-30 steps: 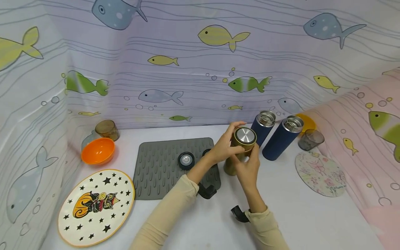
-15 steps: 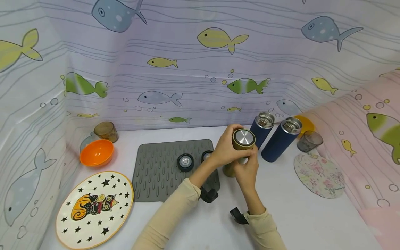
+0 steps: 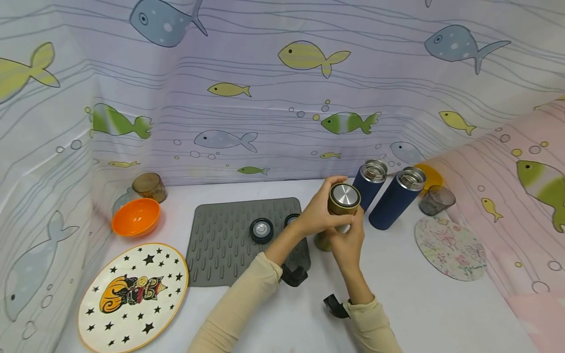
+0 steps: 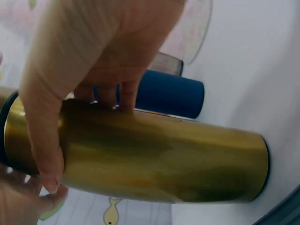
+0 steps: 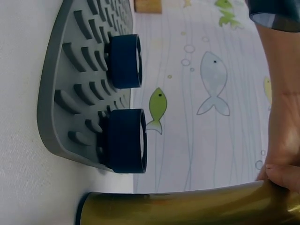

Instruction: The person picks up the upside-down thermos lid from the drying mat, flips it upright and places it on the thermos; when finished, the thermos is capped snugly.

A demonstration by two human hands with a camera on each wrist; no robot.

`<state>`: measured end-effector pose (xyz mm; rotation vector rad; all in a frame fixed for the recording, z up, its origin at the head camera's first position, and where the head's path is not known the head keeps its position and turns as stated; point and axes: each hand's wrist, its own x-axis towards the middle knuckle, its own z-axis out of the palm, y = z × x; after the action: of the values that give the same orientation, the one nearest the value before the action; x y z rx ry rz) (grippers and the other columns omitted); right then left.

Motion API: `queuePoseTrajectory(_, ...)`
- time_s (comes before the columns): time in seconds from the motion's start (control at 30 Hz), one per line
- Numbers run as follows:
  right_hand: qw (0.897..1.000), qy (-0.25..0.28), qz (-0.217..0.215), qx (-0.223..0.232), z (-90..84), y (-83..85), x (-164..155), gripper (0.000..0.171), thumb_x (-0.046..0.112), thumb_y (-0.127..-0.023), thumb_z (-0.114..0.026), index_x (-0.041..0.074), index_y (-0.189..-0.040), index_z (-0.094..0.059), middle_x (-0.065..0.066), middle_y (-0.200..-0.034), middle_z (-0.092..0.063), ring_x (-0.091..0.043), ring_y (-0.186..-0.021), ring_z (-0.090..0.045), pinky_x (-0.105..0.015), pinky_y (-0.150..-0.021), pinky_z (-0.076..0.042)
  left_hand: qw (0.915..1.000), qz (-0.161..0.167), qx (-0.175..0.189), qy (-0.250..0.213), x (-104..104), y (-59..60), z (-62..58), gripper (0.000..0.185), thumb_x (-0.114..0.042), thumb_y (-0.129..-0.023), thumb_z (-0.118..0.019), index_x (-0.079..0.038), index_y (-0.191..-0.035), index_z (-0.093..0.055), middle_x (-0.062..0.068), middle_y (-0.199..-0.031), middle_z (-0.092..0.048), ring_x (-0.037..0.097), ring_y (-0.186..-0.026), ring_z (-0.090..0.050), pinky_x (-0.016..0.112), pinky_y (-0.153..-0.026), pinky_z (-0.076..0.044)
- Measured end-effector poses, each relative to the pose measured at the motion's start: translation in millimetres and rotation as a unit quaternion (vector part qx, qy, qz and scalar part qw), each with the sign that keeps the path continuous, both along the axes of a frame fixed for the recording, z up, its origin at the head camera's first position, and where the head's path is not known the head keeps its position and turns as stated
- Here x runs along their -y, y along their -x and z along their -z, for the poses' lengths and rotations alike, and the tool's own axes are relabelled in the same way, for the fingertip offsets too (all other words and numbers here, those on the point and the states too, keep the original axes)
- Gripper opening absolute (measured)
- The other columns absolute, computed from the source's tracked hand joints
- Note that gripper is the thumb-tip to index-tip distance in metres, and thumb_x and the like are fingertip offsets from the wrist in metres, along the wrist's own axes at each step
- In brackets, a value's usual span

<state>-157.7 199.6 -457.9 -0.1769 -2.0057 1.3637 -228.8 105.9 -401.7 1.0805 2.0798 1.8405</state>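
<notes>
A gold flask (image 3: 323,242) with a steel-topped cap (image 3: 345,195) stands in front of me, its base down at the table in both wrist views. My left hand (image 3: 319,213) grips the cap end, fingers round the far side and thumb across the near side. Just below it, my right hand (image 3: 348,243) holds the upper body, partly hiding it in the head view. Two navy flasks with bare steel mouths, a nearer one (image 3: 394,203) and a farther one (image 3: 368,187), stand close on the right. Round black lids, one bare (image 3: 262,231) and one partly behind my left arm (image 3: 291,218), sit left.
Under the lids lies a grey ridged mat (image 3: 220,250). To the left are an orange bowl (image 3: 137,217), a brown glass (image 3: 150,187) and a star-patterned plate (image 3: 163,323). A smoky glass (image 3: 437,200), yellow dish (image 3: 430,176) and floral mat (image 3: 450,249) lie right.
My left hand has shifted slightly round the cap, its thumb now lying farther right across the front. Both hands stay on the gold flask. The head view has tipped slightly.
</notes>
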Motion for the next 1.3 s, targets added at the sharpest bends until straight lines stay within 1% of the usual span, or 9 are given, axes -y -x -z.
queuePoseTrajectory(0.13, 1.000, -0.003, 0.000, -0.001, 1.4, -1.0, 0.4, 0.070, -0.011, -0.071, -0.072, -0.001, -0.135, -0.046, -0.020, -0.126, -0.059, -0.028, -0.110, -0.058, -0.043, -0.091, -0.045, 0.9998, -0.013, -0.001, 0.015, -1.8, 0.1, 0.3, 0.080, -0.018, -0.077, -0.081, -0.007, -0.142, -0.036, 0.014, -0.141, -0.047, 0.023, -0.121, -0.053, 0.029, -0.101, -0.046)
queuePoseTrajectory(0.27, 1.000, -0.008, -0.005, -0.003, 1.5, -1.7, 0.8, 0.071, -0.010, -0.073, -0.075, -0.001, -0.137, -0.045, -0.020, -0.125, -0.060, -0.024, -0.104, -0.057, -0.035, -0.087, -0.043, 0.9989, 0.023, 0.035, -0.023, -0.7, 2.0, 2.6, 0.081, -0.006, -0.076, -0.074, -0.005, -0.143, -0.030, 0.019, -0.146, -0.041, 0.030, -0.129, -0.046, 0.038, -0.107, -0.042)
queuePoseTrajectory(0.43, 1.000, -0.001, -0.004, -0.003, 1.9, -1.4, 0.1, 0.070, -0.008, -0.073, -0.076, 0.000, -0.136, -0.047, -0.019, -0.122, -0.061, -0.017, -0.101, -0.054, -0.029, -0.084, -0.041, 0.9995, -0.029, 0.000, 0.009, 1.1, 0.0, 3.6, 0.080, -0.015, -0.075, -0.083, -0.005, -0.140, -0.037, 0.011, -0.141, -0.046, 0.024, -0.129, -0.045, 0.036, -0.108, -0.040)
queuePoseTrajectory(0.6, 1.000, -0.007, -0.005, -0.018, -20.8, -10.3, 10.5, 0.065, -0.009, -0.075, -0.076, -0.008, -0.133, -0.046, -0.026, -0.116, -0.060, -0.014, -0.093, -0.048, -0.031, -0.081, -0.039, 0.9992, 0.029, 0.009, -0.024, 4.0, 1.4, 3.5, 0.070, -0.014, -0.081, -0.065, -0.001, -0.143, -0.036, 0.017, -0.143, -0.047, 0.029, -0.124, -0.052, 0.033, -0.106, -0.043)
queuePoseTrajectory(0.8, 1.000, 0.000, -0.013, -0.014, -29.7, -13.8, 14.7, 0.065, -0.016, -0.074, -0.071, -0.011, -0.133, -0.045, -0.030, -0.120, -0.058, -0.012, -0.098, -0.050, -0.028, -0.084, -0.040, 0.9998, -0.018, 0.000, 0.012, -1.0, -0.9, 1.2, 0.074, -0.018, -0.079, -0.075, -0.007, -0.143, -0.038, 0.013, -0.140, -0.049, 0.024, -0.120, -0.055, 0.034, -0.100, -0.048)
queuePoseTrajectory(0.97, 1.000, 0.011, -0.018, -0.011, -30.3, -13.3, 14.3, 0.065, -0.015, -0.075, -0.071, -0.011, -0.134, -0.044, -0.030, -0.120, -0.058, -0.014, -0.098, -0.050, -0.029, -0.085, -0.040, 1.0000, -0.004, 0.004, 0.004, -0.7, 0.8, 0.5, 0.086, -0.018, -0.079, -0.068, -0.009, -0.152, -0.024, 0.015, -0.153, -0.034, 0.030, -0.138, -0.037, 0.046, -0.112, -0.035)
queuePoseTrajectory(1.07, 1.000, 0.010, -0.011, -0.009, -31.2, -13.1, 13.7, 0.065, -0.017, -0.073, -0.069, -0.011, -0.133, -0.044, -0.030, -0.120, -0.058, -0.014, -0.098, -0.051, -0.027, -0.084, -0.040, 0.9986, -0.028, -0.024, 0.039, -0.5, 1.2, -0.6, 0.087, -0.024, -0.080, -0.076, -0.010, -0.151, -0.028, 0.012, -0.149, -0.041, 0.026, -0.134, -0.042, 0.038, -0.110, -0.038)
queuePoseTrajectory(1.2, 1.000, 0.002, -0.008, -0.007, -31.9, -13.0, 13.5, 0.066, -0.016, -0.075, -0.071, -0.011, -0.135, -0.043, -0.031, -0.122, -0.058, -0.021, -0.101, -0.053, -0.029, -0.086, -0.041, 0.9999, 0.016, 0.002, 0.001, 0.4, 1.9, -0.5, 0.081, -0.011, -0.080, -0.073, -0.006, -0.149, -0.030, 0.015, -0.147, -0.043, 0.027, -0.128, -0.049, 0.032, -0.104, -0.044)
queuePoseTrajectory(1.3, 1.000, 0.002, -0.010, -0.005, -32.2, -13.1, 13.9, 0.066, -0.016, -0.075, -0.070, -0.011, -0.135, -0.043, -0.031, -0.122, -0.058, -0.025, -0.101, -0.053, -0.033, -0.085, -0.041, 0.9998, 0.017, 0.006, -0.001, 1.1, 1.8, -0.3, 0.082, -0.011, -0.080, -0.074, -0.007, -0.149, -0.030, 0.014, -0.148, -0.042, 0.027, -0.129, -0.049, 0.029, -0.104, -0.044)
